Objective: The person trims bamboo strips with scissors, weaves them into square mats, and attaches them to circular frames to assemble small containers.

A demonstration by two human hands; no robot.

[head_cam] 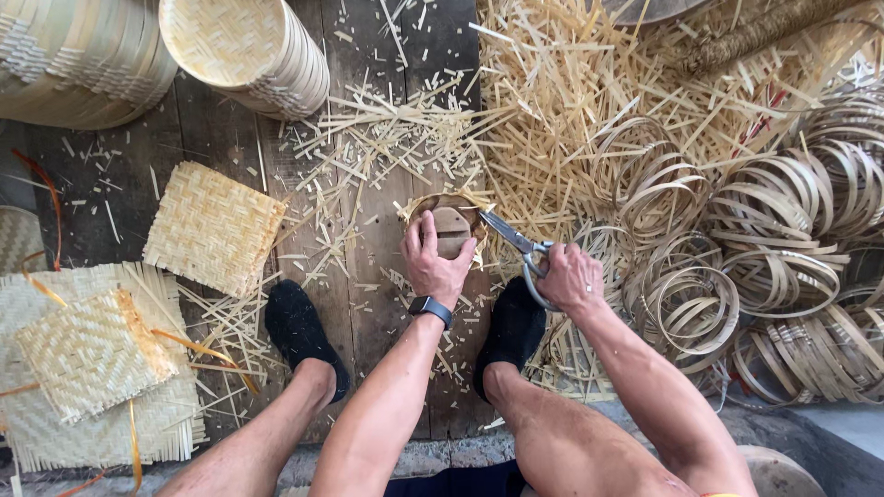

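We're on a dark plank floor (221,138), nearly buried: a big drift of bamboo offcuts (571,92) fills the upper right and spills toward centre, a heap of bent bamboo rings (783,267) takes the whole right side, and two stacks of finished round woven trays (249,46) lie top left. Flat woven squares sit on the left: one loose mat (214,228) on the planks, more piled in the lower-left mat stack (92,368). Judging from that, we're mid-batch: plenty already trimmed, several squares untouched. Current piece: a small woven mat pressed over a round wooden mould (451,230), on the floor between our black-socked feet (304,331), just ahead of them. Left hand (435,262) is clamped down on top of the mould, fingers curled over its near rim. Right hand (571,279) is closed through the handles of the scissors (516,244); blades are parted, tips at the piece's right edge. Frayed strip ends show along the top and right of the rim, so we judge the trim partly done; the near side is hidden under the left hand. Open room is tight: bare planks only ahead-left of the mould; rings crowd the right elbow, feet box both sides.
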